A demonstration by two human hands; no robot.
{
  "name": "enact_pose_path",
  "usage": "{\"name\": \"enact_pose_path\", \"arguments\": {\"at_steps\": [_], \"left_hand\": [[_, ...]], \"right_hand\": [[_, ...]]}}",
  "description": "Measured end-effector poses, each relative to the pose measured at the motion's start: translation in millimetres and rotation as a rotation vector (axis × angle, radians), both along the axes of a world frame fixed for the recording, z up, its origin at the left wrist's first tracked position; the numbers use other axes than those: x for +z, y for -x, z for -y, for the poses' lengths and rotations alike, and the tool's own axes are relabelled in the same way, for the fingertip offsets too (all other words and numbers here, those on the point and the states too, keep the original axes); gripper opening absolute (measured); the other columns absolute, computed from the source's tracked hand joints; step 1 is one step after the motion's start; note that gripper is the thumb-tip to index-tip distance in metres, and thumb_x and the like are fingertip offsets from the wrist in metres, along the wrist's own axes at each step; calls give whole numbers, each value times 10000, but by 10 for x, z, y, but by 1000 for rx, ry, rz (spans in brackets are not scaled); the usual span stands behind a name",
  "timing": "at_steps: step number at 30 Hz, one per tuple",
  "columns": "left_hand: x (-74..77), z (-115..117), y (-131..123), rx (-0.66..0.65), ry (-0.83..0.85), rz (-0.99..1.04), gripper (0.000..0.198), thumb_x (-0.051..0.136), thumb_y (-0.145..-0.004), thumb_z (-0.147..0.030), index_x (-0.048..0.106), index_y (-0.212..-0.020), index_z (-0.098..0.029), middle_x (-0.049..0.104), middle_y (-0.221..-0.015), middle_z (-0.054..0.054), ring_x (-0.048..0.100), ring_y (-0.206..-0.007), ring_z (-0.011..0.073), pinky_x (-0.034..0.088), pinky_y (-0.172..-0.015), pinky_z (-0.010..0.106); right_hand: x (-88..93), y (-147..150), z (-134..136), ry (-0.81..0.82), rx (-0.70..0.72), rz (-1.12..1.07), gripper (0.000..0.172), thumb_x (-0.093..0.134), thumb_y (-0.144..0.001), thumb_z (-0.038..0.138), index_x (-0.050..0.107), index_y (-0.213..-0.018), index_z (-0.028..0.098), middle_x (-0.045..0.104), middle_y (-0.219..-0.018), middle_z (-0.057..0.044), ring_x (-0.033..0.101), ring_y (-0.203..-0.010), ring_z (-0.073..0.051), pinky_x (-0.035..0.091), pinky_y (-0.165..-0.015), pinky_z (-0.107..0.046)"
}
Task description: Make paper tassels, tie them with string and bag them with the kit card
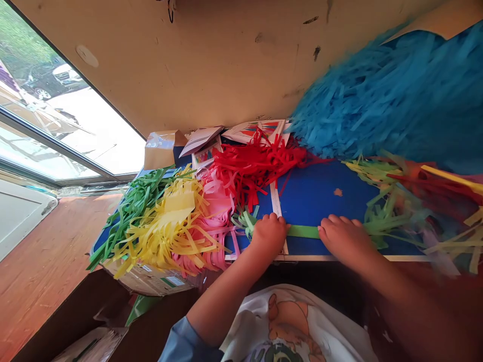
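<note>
A light green paper tassel (304, 231) is stretched level across the blue table, with its fringed ends spreading out past both hands. My left hand (268, 234) is closed around it near the left fringe. Farther along the same band, my right hand (345, 237) grips it, fingers wrapped over the top. Between the two hands the paper is a flat, narrow band. Left of my left hand lie pink fringed paper (217, 201) and a red fringed heap (256, 163). Mixed coloured fringes (426, 201), partly blurred, lie beyond my right hand.
Yellow fringed paper (169, 216) and dark green fringed paper (141, 201) cover the table's left end. A large blue fringed pile (392, 95) stands at the back right, against the wall. An open cardboard box (71, 311) sits below at left, and a window (75, 100) is beyond it.
</note>
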State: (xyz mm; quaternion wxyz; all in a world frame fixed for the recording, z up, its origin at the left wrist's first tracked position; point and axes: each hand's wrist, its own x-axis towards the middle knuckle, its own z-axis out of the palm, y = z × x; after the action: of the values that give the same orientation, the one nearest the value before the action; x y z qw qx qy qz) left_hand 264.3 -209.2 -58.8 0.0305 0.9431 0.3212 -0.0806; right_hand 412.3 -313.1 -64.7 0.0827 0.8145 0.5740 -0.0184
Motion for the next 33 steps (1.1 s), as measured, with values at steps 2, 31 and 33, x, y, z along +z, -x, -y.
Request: {"name": "enact_pose_path", "arguments": {"at_steps": [2, 31, 33], "left_hand": [[-1, -1, -16, -1, 1, -12, 293, 399, -941, -317, 597, -964, -101, 609, -900, 138, 614, -877, 268, 512, -663, 350], [-57, 373, 71, -423, -49, 339, 669, 326, -901, -535, 350, -1349, -40, 354, -1438, 189, 277, -1355, 266, 306, -1065, 380], [-170, 470, 9, -429, 9, 263, 838, 273, -853, -667, 301, -1380, -16, 283, -1472, 185, 196, -1385, 275, 237, -1104, 389]], "right_hand": [[-1, 10, -5, -1, -10, 8, 255, 390, -894, 228, 607, -775, 169, 610, -838, -66, 569, -804, -231, 265, -635, -325], [21, 118, -10, -231, -90, 141, 77, 505, -806, 120, 578, -792, 137, 631, -787, -102, 549, -788, -257, 239, -677, -360], [18, 119, -12, -231, -83, 143, 81, 504, -818, 138, 582, -795, 137, 634, -785, -97, 556, -798, -261, 247, -688, -364]]}}
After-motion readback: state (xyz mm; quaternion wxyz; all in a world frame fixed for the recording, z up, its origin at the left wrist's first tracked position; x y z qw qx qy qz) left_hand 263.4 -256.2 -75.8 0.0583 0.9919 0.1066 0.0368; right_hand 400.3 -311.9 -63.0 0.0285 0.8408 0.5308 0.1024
